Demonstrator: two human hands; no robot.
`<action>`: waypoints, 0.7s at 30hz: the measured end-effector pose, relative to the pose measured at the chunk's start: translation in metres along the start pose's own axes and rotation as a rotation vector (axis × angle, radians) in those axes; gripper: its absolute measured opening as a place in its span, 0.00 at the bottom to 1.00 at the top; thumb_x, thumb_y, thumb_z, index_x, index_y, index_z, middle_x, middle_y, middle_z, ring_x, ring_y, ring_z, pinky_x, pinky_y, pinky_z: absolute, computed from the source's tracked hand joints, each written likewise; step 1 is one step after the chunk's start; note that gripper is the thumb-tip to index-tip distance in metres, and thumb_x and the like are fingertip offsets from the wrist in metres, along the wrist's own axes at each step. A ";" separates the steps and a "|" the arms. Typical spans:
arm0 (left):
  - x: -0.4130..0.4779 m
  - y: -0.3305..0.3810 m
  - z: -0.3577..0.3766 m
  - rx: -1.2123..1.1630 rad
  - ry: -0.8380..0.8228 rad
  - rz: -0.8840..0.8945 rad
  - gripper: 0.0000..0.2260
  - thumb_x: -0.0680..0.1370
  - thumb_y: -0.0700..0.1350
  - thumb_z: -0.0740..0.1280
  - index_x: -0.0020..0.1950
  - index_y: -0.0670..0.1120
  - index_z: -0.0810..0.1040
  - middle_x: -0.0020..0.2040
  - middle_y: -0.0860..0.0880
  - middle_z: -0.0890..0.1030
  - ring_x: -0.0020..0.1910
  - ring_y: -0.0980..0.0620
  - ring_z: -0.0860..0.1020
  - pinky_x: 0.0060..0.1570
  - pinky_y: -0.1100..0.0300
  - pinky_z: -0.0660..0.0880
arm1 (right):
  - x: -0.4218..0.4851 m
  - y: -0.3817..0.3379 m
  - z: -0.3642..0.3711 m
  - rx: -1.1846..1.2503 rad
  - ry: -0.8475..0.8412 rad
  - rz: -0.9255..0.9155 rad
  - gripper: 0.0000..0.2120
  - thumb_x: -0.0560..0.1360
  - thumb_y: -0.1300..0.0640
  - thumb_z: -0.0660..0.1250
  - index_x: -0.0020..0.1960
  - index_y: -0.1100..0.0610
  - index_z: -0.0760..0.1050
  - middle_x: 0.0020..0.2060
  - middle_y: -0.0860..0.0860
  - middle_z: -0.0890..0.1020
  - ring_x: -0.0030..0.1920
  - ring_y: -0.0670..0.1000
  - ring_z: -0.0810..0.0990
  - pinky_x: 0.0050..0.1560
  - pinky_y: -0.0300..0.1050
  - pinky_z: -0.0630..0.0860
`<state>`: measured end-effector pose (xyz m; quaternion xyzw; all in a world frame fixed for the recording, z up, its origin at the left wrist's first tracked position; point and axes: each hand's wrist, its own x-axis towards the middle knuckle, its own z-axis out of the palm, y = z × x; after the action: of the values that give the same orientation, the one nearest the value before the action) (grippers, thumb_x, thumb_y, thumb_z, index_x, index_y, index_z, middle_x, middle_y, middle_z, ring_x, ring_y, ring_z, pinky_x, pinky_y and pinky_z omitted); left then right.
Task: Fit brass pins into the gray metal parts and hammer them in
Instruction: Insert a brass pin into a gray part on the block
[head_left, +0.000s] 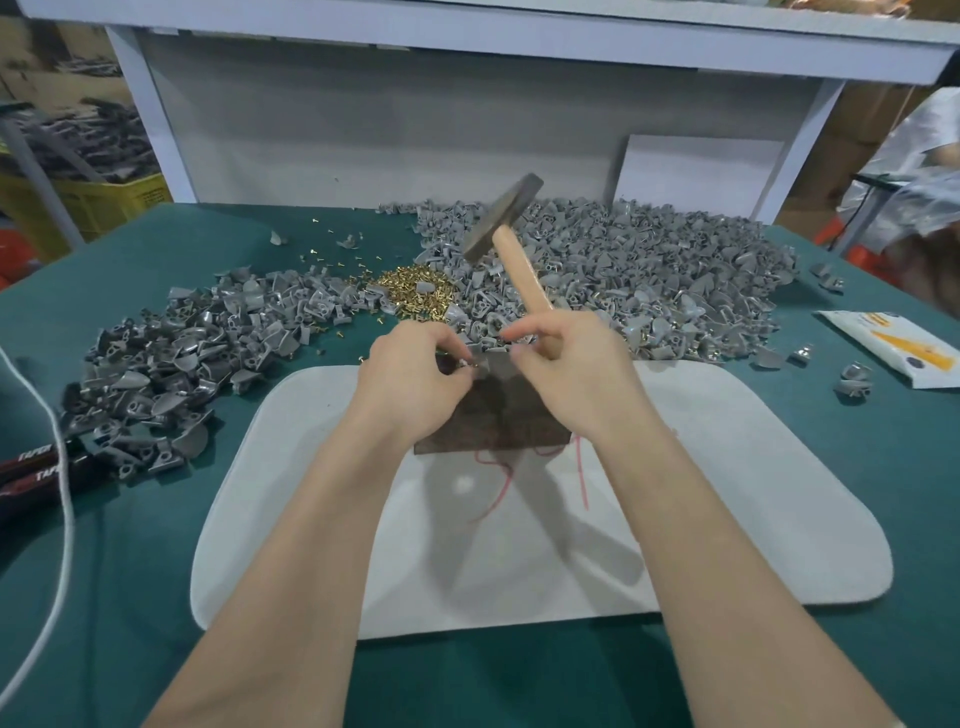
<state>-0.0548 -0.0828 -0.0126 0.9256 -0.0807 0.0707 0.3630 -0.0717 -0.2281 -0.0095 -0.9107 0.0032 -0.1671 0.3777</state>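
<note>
Gray metal part (485, 364), pinched in the fingers (457, 353) of your left hand (415, 379), is held at the far edge of the dark block (493, 421) near the brass pins (415, 296); with your right hand (566, 374) curled round the hammer (522, 275), seat the pin square and steady the part before you strike.

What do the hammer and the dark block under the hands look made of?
Hammer: the handle is pale tan and smooth, apparently unpainted wood; the head is dull dark grey, likely steel. Block: dark brown, mottled and matt, probably rusted or tarnished metal, though dense wood cannot be ruled out from this view.
</note>
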 end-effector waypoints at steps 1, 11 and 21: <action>0.000 0.000 0.000 0.008 -0.003 0.005 0.04 0.75 0.46 0.69 0.43 0.55 0.77 0.49 0.51 0.81 0.56 0.48 0.76 0.57 0.53 0.72 | 0.000 -0.002 0.003 -0.017 0.000 -0.010 0.08 0.73 0.56 0.68 0.44 0.42 0.80 0.39 0.49 0.79 0.37 0.46 0.77 0.39 0.41 0.73; 0.003 -0.004 0.000 -0.154 -0.041 0.000 0.07 0.74 0.44 0.71 0.37 0.53 0.78 0.44 0.48 0.83 0.49 0.47 0.79 0.52 0.56 0.75 | -0.003 -0.017 0.014 -0.203 -0.026 -0.053 0.07 0.74 0.52 0.68 0.50 0.45 0.81 0.50 0.54 0.79 0.51 0.55 0.78 0.50 0.47 0.76; 0.004 -0.009 0.003 -0.114 -0.011 0.015 0.06 0.73 0.45 0.72 0.38 0.52 0.78 0.41 0.51 0.81 0.47 0.49 0.78 0.44 0.61 0.69 | -0.004 -0.019 0.016 -0.332 -0.045 -0.110 0.05 0.76 0.52 0.66 0.50 0.46 0.79 0.44 0.48 0.69 0.49 0.55 0.76 0.43 0.43 0.65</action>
<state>-0.0490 -0.0784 -0.0197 0.9031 -0.0938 0.0635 0.4141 -0.0726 -0.2024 -0.0082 -0.9629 -0.0276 -0.1641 0.2126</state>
